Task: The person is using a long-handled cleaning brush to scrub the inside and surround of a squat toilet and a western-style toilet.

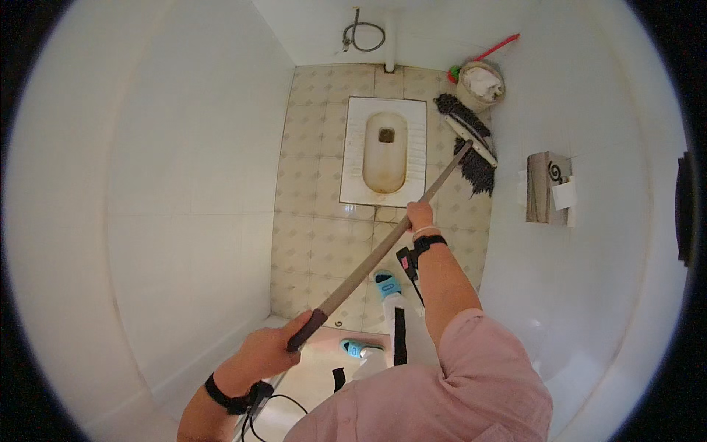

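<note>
A long-handled mop (368, 265) slants across the view from lower left to upper right. Near its dark grip end, my left hand (271, 345) is closed round the handle. Farther up the same handle my right hand (420, 215) is closed too. The dark grey shaggy mop head (479, 175) with its pale bar lies on the tiled floor at the right, against the wall and just in front of a waste bin (471, 97). Left of the mop head, a white squat toilet (355, 158) with brownish stains is set into the floor.
White paper lies in the bin, and a red-handled brush (498, 47) stands by it. A tissue box (543, 188) hangs on the right wall. A grey hose (366, 35) and a white pipe (390, 40) are on the back wall. My blue slippers (387, 284) straddle a low threshold.
</note>
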`<state>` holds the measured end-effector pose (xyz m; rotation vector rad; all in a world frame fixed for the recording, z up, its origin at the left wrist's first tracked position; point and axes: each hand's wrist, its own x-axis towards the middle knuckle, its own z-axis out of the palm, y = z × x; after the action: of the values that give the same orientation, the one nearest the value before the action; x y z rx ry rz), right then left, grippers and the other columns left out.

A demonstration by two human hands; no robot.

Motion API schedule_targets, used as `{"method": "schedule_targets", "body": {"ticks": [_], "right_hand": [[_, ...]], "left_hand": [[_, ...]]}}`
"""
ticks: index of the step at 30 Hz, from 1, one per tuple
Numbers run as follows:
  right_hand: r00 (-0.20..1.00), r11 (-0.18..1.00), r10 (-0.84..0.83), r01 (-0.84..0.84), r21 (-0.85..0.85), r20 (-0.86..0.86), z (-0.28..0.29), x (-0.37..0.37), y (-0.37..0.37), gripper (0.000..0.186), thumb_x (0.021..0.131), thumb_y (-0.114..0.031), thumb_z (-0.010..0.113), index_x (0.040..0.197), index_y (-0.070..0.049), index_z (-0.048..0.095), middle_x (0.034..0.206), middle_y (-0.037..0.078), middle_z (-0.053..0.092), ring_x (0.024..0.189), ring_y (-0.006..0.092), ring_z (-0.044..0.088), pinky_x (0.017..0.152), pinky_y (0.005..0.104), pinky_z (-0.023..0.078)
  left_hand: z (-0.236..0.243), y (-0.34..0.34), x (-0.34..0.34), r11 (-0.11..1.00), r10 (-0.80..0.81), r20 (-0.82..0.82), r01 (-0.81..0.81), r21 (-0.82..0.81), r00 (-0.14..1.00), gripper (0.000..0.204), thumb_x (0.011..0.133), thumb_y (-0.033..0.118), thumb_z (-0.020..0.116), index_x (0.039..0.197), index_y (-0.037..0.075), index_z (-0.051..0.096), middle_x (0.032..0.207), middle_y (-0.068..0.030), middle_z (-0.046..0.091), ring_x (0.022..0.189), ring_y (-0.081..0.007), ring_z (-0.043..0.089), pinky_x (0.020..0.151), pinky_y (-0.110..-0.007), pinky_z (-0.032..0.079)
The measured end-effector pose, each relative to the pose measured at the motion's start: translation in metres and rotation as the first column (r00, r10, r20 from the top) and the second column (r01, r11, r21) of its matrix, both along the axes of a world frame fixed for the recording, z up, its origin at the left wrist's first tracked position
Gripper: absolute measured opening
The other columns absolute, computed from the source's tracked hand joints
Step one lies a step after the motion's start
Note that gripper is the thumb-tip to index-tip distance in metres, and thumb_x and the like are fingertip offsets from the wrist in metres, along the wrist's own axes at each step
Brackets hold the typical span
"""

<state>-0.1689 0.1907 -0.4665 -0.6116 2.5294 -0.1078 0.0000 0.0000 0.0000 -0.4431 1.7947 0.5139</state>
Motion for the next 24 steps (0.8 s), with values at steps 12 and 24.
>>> {"method": "schedule_targets", "body": {"ticks": [12,24], "right_hand": [[0.895,0.892,-0.345,0.407,-0.199,0.284,0.046,0.016,0.049,0.014,0.070,-0.019,0.065,0.070,-0.005,0.065,0.070,0.013,0.063,0.069,0.0248,0.063,0.058,0.0366,0.049],[0.592,0.505,-0.288,0.762,-0.405,0.753,0.058,0.285,-0.033,0.023,0.070,-0.018,0.064,0.073,0.003,0.055,0.063,0.016,0.060,0.053,0.0261,0.059,0.049,0.0348,0.048]], "left_hand": [[-0.030,0.020,0.101,0.980,0.137,-0.140,-0.113,0.166,0.981,0.072,0.072,0.020,0.055,0.136,0.019,0.024,0.071,-0.0191,0.059,0.069,-0.0353,0.059,0.061,-0.039,0.045],[0.105,-0.017,0.308,0.978,0.204,-0.049,-0.205,-0.023,0.978,0.070,0.070,0.029,0.061,0.133,0.025,0.032,0.073,-0.0164,0.060,0.070,-0.0309,0.059,0.066,-0.036,0.045]]}}
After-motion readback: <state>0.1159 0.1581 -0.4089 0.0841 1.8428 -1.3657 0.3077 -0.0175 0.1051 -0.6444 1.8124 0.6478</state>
